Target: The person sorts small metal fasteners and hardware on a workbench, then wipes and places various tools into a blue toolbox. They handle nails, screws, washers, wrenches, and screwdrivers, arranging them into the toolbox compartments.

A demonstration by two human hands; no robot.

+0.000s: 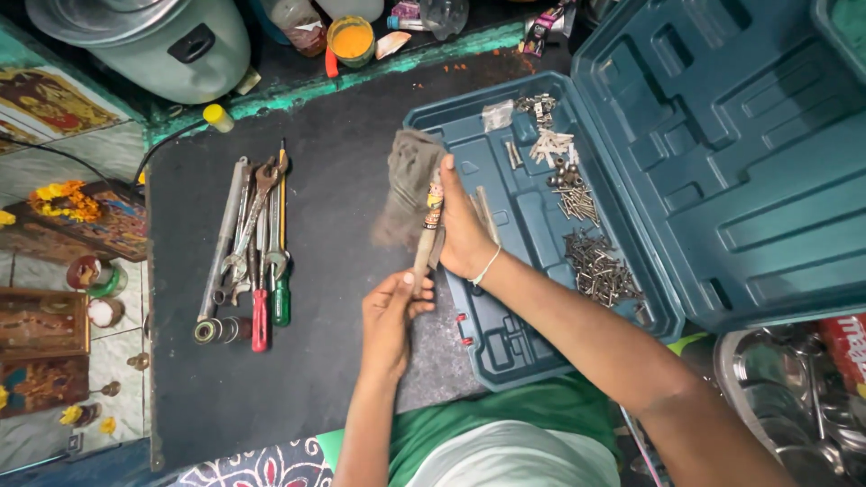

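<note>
Screwdriver-like tool (424,248) with a pale wooden handle is held between both hands, right over the edge of the open teal tool case (532,225). Left hand (390,317) has its fingers pinched shut on the bottom end of the handle, and right hand (462,225) grips a grey rag (406,185) wrapped around the upper part. Case tray has piles of screws (597,266) in it. Off to the left on the dark worktop (334,180) sits a row of wrenches and screwdrivers (257,243).
</note>
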